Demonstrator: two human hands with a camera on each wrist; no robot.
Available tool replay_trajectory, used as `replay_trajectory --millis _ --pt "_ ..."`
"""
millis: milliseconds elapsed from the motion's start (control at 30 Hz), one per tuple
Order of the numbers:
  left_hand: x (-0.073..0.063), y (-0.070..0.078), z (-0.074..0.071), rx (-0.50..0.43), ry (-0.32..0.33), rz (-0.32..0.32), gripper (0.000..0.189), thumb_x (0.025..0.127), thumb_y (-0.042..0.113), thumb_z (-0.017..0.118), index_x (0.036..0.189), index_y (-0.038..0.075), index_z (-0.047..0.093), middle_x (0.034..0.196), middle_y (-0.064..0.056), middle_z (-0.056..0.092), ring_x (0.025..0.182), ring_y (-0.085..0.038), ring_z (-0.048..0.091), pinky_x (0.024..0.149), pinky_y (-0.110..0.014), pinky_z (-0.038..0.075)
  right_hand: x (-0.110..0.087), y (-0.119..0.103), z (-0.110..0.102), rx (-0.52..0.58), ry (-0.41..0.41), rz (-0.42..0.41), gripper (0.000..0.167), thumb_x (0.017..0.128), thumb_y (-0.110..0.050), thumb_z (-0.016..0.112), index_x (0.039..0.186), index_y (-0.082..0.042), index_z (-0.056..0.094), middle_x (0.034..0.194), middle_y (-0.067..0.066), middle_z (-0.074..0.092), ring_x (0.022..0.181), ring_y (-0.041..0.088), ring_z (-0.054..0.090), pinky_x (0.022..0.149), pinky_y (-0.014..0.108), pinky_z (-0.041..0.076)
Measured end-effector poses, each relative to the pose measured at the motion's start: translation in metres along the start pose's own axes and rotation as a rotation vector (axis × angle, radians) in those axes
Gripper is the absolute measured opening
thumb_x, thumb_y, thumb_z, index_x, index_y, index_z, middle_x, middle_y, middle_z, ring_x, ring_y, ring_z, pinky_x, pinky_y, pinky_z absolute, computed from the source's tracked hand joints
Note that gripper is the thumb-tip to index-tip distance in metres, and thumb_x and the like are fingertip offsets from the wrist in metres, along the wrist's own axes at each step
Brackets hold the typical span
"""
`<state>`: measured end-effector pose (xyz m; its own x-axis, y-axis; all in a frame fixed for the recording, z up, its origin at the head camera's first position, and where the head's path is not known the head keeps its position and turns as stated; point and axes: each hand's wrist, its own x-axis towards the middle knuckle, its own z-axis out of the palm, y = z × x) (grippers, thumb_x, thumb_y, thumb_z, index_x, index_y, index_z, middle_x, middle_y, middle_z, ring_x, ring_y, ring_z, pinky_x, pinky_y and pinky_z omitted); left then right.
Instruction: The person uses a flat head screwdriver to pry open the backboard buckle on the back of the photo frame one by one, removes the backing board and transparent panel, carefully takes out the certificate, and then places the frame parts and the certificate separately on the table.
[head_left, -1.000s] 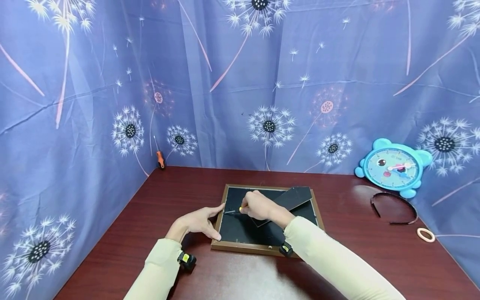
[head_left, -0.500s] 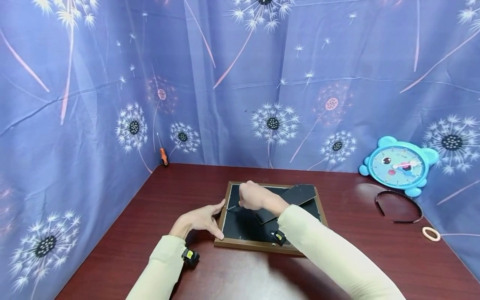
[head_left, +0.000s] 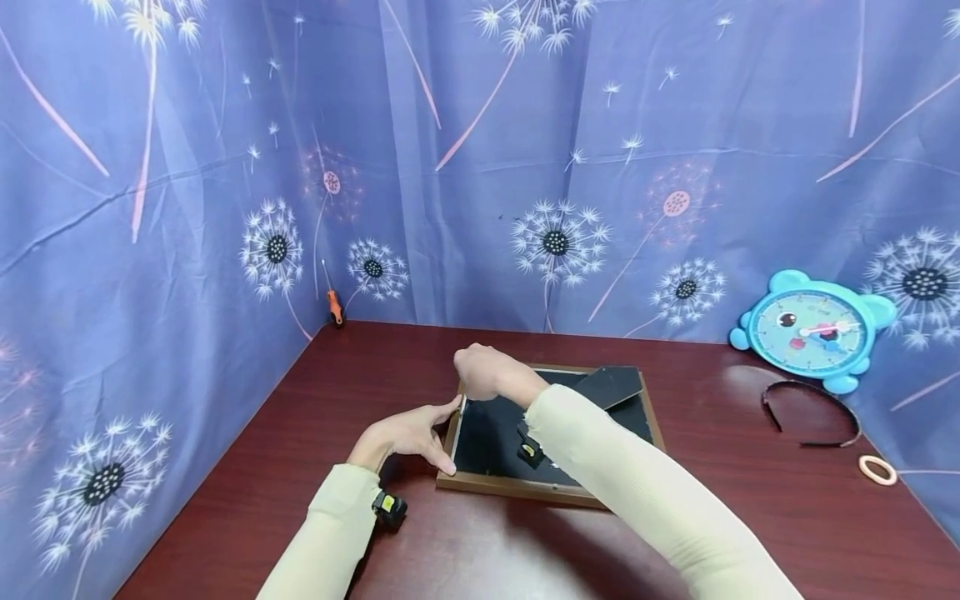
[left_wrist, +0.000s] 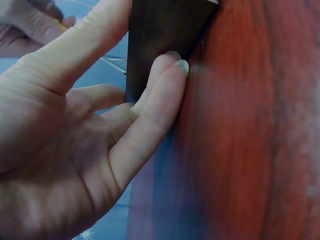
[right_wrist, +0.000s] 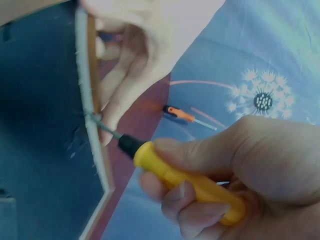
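A picture frame (head_left: 517, 490) lies face down on the table, its black backing board (head_left: 487, 446) and folded stand (head_left: 611, 386) uppermost. My left hand (head_left: 408, 433) holds the frame's left side, thumb by the near corner. From the left wrist view, its fingers lie against the frame's outer side (left_wrist: 160, 35). My right hand (head_left: 491, 372) is raised over the far left part of the frame. It grips a screwdriver by its yellow handle (right_wrist: 185, 182), seen in the right wrist view. The screwdriver's tip meets the inner edge of the frame's rim. In the head view the hand hides the screwdriver.
An orange-handled screwdriver (head_left: 335, 308) leans at the back left corner. To the right are a blue bear-shaped clock (head_left: 810, 329), a dark headband (head_left: 851, 408) and a pale ring (head_left: 877, 470). Patterned blue curtains (head_left: 465, 208) border the table (head_left: 375, 358).
My right hand has moved left and away across the frame, rising with the screwdriver. My left hand keeps its place on the frame. The head view has shifted slightly.
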<state>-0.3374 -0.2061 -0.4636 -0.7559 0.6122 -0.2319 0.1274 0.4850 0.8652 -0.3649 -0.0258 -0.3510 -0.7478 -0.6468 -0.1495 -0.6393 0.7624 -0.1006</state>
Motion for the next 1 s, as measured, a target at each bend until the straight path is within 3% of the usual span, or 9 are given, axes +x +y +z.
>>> replay_trajectory --millis 133,267,567,1000 --pt "0.001 0.002 0.001 0.011 0.019 -0.01 0.114 0.074 0.005 0.089 0.159 0.0 0.012 0.16 -0.026 0.022 0.074 -0.024 0.072 0.077 -0.03 0.056 0.007 -0.013 -0.007 -0.007 -0.042 0.022 0.006 0.092 -0.008 0.069 0.09 -0.009 0.064 0.07 0.001 0.054 0.061 0.012 0.047 0.058 0.025 0.044" --pt "0.002 0.004 0.002 0.005 0.029 0.001 0.111 0.074 0.003 0.088 0.157 -0.006 0.014 0.159 -0.027 0.025 0.073 -0.024 0.073 0.077 -0.031 0.057 0.011 -0.021 -0.01 -0.03 -0.058 0.029 0.009 0.093 -0.006 0.066 0.086 -0.01 0.062 0.065 0.0 0.051 0.056 0.01 0.043 0.055 0.024 0.04" --pt "0.0 0.0 0.002 0.013 0.037 -0.003 0.112 0.073 0.003 0.089 0.156 -0.007 0.014 0.156 -0.028 0.03 0.074 -0.024 0.073 0.076 -0.03 0.057 0.019 -0.024 -0.006 -0.05 -0.06 0.049 0.012 0.094 -0.007 0.065 0.084 -0.012 0.06 0.063 -0.002 0.046 0.054 0.009 0.04 0.053 0.024 0.037" --pt "0.001 0.002 0.003 0.045 0.051 0.05 0.11 0.073 0.0 0.088 0.154 -0.014 0.014 0.158 -0.03 0.023 0.076 -0.022 0.073 0.076 -0.032 0.058 0.026 -0.035 -0.007 -0.106 -0.04 0.04 0.013 0.091 -0.006 0.066 0.081 -0.012 0.062 0.064 -0.002 0.048 0.057 0.011 0.041 0.053 0.025 0.039"
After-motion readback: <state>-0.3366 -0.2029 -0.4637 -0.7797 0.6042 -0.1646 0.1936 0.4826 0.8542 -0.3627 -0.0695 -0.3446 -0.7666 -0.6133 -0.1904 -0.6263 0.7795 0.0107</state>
